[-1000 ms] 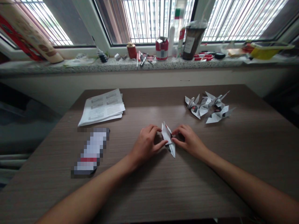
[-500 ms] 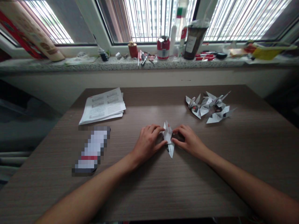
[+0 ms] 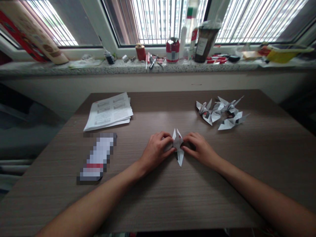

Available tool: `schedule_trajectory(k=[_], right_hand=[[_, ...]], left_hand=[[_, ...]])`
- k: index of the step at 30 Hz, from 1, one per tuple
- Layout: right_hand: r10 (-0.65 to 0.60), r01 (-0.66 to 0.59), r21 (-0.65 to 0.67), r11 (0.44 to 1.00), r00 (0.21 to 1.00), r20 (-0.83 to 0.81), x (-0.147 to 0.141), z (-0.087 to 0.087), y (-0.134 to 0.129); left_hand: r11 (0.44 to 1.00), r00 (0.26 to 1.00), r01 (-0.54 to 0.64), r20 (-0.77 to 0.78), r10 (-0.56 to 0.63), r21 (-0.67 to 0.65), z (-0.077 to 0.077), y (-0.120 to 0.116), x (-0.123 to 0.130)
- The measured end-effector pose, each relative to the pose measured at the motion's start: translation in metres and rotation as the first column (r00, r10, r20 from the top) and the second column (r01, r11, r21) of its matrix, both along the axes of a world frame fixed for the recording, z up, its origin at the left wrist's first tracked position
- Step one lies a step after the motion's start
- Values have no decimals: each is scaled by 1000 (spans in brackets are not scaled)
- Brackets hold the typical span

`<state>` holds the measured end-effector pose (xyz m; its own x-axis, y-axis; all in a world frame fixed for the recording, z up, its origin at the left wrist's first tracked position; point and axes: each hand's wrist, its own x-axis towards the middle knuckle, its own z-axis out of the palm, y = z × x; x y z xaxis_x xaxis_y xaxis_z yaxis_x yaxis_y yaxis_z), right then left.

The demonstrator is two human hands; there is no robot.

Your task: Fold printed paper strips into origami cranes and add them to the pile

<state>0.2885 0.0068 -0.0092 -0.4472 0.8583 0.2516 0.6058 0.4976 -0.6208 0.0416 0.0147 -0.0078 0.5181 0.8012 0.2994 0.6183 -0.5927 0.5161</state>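
A small folded piece of white printed paper [image 3: 178,143] is between my hands at the middle of the table, two narrow points at its far end and one point toward me. My left hand [image 3: 159,146] pinches its left side with thumb and fingers. On the right side, my right hand [image 3: 196,146] grips the paper's edge between thumb and forefinger. Several folded paper figures [image 3: 228,110] lie in a group at the back right. A stack of printed sheets [image 3: 110,112] rests at the back left.
A blurred-out, phone-shaped object [image 3: 97,159] lies on the table [image 3: 158,204] left of my left forearm. Behind the table, the stone windowsill [image 3: 138,68] holds a red can [image 3: 172,50], a dark drink cup [image 3: 206,42], a bottle, small tools and a yellow container [image 3: 281,55].
The two far points of the folded paper stand further apart, and its middle looks wider. My left fingers have curled in slightly. My right hand has barely moved.
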Motion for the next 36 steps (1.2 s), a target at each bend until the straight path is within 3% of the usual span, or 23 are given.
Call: schedule_trajectory(k=[9, 15, 24, 36], right_hand=[[91, -89, 162, 983, 996, -5, 3, -7, 0], [151, -148, 137, 979, 989, -10, 3, -3, -3], [222, -248, 174, 953, 963, 152, 10, 3, -5], [223, -254, 168, 952, 957, 186, 12, 10, -11]], left_hand=[[998, 997, 68, 26, -68, 8, -1, 1, 2], [992, 992, 129, 14, -129, -6, 0, 0, -2], [977, 979, 169, -139, -151, 128, 5, -4, -4], [965, 969, 199, -180, -168, 171, 4, -6, -7]])
